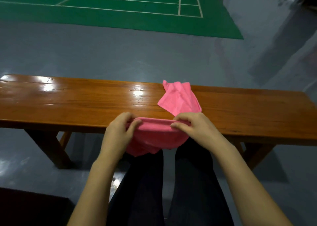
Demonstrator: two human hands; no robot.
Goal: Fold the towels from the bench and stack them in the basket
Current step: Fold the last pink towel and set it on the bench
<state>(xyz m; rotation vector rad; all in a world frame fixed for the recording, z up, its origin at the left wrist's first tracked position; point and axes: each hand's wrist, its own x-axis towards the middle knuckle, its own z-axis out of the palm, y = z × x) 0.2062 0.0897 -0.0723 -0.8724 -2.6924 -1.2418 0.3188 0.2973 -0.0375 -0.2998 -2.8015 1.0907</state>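
My left hand (118, 131) and right hand (193, 128) each pinch an end of the pink towel (154, 134), my grip closed on its top fold. It hangs at the near edge of the wooden surface (77, 102), over my knees. Part of it lies on the surface beyond my right hand.

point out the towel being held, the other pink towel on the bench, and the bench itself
held towel (155, 128), head view, on its top folded edge between the hands
loose towel (180, 98), head view, on its flat middle
bench (68, 102), head view, on the bare wooden top left of the towels
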